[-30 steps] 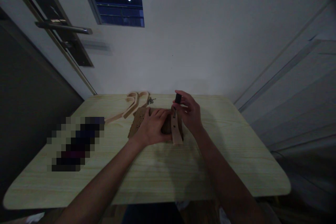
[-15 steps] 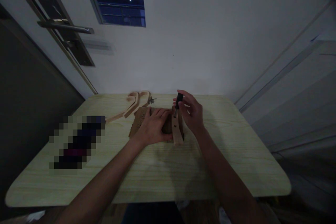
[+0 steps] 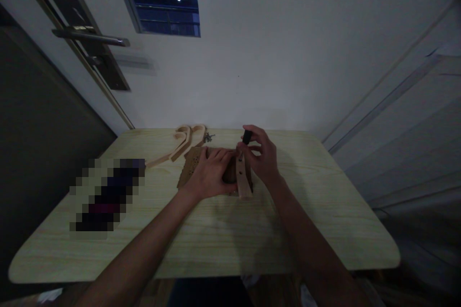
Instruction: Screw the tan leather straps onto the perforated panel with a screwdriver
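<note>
My right hand point(image 3: 264, 153) is closed around the black handle of a screwdriver point(image 3: 247, 136). The tool stands nearly upright over a pale wooden strip point(image 3: 244, 184), its tip at the strip's far hole, partly behind the fingers. A second dark hole shows nearer to me. Under the strip is a brown wooden board point(image 3: 186, 169) with a wavy left edge and small holes. My left hand point(image 3: 212, 172) grips this board, fingers stretched over its far part, thumb at its near edge beside the strip. The hand covers much of the board.
Curved pale wooden pieces point(image 3: 183, 143) lie at the back left of the table point(image 3: 180, 254), with several small screws point(image 3: 208, 137) beside them. A blurred-out dark object point(image 3: 111, 196) rests at the left. Behind the table is a white door with a handle point(image 3: 93, 37).
The right hand's fingers have shifted slightly on the screwdriver, and more of its shaft is now covered. My left hand and the board have stayed put.
</note>
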### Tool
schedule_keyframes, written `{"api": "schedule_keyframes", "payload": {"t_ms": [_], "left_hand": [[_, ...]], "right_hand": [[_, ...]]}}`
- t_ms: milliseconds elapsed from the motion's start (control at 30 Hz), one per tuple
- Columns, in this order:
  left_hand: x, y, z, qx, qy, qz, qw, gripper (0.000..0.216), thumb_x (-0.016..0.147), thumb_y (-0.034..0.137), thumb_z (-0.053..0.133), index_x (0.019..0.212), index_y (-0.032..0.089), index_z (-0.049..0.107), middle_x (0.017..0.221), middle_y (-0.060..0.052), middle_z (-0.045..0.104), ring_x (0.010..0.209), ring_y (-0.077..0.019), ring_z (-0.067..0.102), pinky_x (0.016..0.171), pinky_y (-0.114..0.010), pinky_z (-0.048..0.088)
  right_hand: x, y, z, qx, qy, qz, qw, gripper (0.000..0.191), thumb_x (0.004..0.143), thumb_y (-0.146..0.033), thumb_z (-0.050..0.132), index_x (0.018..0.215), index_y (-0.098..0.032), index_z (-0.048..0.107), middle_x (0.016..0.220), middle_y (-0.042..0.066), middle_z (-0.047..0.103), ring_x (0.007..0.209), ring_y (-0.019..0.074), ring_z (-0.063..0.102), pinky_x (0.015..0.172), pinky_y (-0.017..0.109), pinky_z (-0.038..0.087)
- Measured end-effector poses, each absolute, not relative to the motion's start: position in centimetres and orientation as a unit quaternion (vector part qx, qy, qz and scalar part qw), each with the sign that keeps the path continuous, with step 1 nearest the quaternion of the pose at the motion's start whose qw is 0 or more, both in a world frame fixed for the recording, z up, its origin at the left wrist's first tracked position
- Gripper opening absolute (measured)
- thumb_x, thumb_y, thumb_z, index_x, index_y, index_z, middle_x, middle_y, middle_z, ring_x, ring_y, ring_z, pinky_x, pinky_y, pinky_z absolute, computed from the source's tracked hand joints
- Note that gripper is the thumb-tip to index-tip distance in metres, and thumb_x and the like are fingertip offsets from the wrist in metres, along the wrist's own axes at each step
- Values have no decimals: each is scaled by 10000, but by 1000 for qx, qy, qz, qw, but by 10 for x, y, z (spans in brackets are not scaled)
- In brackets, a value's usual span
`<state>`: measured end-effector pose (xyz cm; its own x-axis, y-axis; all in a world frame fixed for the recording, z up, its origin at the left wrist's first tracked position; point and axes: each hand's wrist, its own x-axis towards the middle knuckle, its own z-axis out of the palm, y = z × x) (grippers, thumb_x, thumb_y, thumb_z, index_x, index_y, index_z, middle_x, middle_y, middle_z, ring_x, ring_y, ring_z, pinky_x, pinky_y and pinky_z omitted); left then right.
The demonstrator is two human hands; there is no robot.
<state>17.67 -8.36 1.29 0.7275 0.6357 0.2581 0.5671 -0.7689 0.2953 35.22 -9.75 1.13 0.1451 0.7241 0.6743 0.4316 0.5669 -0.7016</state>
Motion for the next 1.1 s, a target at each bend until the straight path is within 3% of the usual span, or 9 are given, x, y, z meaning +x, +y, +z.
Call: {"api": "schedule_keyframes", "payload": {"t_ms": [167,733,933,1100], "left_hand": [[177,-85,15,923,330,169,100,760,694,531,725,1319,187,464,1365,-127,562,1263,-358,485,1107,-618,224],[177,-84,12,924,330,172,90,758,693,527,720,1325,192,468,1367,-134,562,1254,-372,491,1104,-654,217],[177,-83,10,924,326,179,93,761,692,548,713,1329,208,474,1359,-142,567,1257,-385,487,1100,-674,215],[177,-84,12,922,330,176,95,766,681,540,723,1323,197,484,1356,-144,571,1241,-389,501,1087,-678,239]], "right_hand": [[353,-101,15,-413,-662,163,604,336,946,-292,509,1281,-290,539,1143,44,684,882,129,699,641,227,608],[353,-94,8,-431,-651,92,618,351,863,-280,646,1209,-298,594,1090,26,653,798,106,619,599,205,581],[353,-99,13,-402,-662,144,616,324,935,-254,521,1255,-285,557,1095,41,686,869,130,688,655,252,596],[353,-99,13,-412,-653,146,619,313,917,-275,560,1230,-285,569,1035,28,687,811,122,694,642,251,595]]}}
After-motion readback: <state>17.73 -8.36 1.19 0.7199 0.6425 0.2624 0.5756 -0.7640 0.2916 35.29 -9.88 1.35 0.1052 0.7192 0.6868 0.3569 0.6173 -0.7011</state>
